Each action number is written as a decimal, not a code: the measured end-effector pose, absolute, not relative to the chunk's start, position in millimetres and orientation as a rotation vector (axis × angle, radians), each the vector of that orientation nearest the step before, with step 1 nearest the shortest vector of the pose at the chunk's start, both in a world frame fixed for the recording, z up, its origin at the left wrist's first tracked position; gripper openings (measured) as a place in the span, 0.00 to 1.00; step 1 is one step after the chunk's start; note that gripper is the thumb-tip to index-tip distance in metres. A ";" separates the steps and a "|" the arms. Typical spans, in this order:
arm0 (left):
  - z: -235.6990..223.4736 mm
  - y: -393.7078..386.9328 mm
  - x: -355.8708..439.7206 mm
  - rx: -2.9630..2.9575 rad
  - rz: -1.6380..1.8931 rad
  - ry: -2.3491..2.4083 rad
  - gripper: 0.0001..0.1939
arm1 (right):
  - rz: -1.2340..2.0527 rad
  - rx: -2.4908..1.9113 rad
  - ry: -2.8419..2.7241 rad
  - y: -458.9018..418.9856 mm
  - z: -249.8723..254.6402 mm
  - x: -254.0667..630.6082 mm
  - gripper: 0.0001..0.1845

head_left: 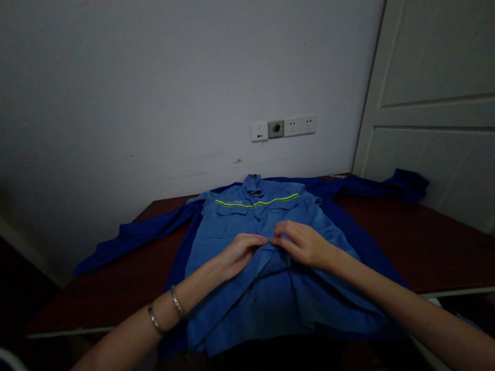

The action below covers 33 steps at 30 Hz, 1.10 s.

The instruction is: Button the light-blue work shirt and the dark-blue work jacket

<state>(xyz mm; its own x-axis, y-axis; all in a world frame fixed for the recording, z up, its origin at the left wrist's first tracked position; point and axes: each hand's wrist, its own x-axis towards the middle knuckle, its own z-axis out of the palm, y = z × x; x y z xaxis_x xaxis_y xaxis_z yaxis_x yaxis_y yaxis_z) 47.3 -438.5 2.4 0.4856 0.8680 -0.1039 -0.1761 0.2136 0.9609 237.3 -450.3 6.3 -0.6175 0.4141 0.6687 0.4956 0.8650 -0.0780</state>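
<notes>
A light blue work jacket (pixel 234 225) with a yellow-green stripe across the chest lies front up, its collar toward the wall. Beneath it a darker blue garment (pixel 141 236) spreads its sleeves to both sides. My left hand (pixel 241 251) pinches the jacket's front edge at the middle, below the chest pockets. Close beside it, my right hand (pixel 301 243) is closed on the same front opening, thumb and fingers together. The fingertips of both hands nearly meet. Whatever small fastening may be between them is hidden. Below my hands the front panels part, and the hem hangs over the table's near edge.
The dark red-brown table (pixel 416 249) stands against a pale wall (pixel 129 91). Wall sockets (pixel 283 128) sit above its back edge. A white panelled door (pixel 446 85) borders the right side, close to the dark blue sleeve's end. Part of a white curved object (pixel 15 367) shows at lower left.
</notes>
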 end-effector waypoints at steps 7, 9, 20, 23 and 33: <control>7.9 -443.9 48.3 1.203 0.826 0.816 0.06 | 0.042 -0.656 -2.245 -458.2 7.2 242.6 0.09; 11.7 -446.7 47.6 1.253 0.848 0.869 0.08 | 0.219 -0.729 -2.118 -459.4 10.0 240.2 0.09; 14.2 -445.9 42.9 1.236 0.810 0.888 0.06 | 0.295 -0.628 -2.232 -454.3 14.1 237.8 0.08; 13.7 -444.4 42.2 1.175 0.831 0.863 0.04 | 0.228 -0.586 -2.257 -453.9 17.2 237.3 0.07; 20.6 -452.9 38.5 1.278 0.826 0.875 0.06 | 0.421 -0.721 -2.376 -457.8 37.3 236.2 0.09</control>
<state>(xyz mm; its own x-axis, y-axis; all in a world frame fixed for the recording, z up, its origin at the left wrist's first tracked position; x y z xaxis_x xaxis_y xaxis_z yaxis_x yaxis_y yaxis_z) 38.5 -452.9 20.6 0.4439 0.8920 -0.0848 -0.0324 0.1105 0.9933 236.2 -457.8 37.3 -0.6633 0.5870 0.4641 0.3918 0.8008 -0.4530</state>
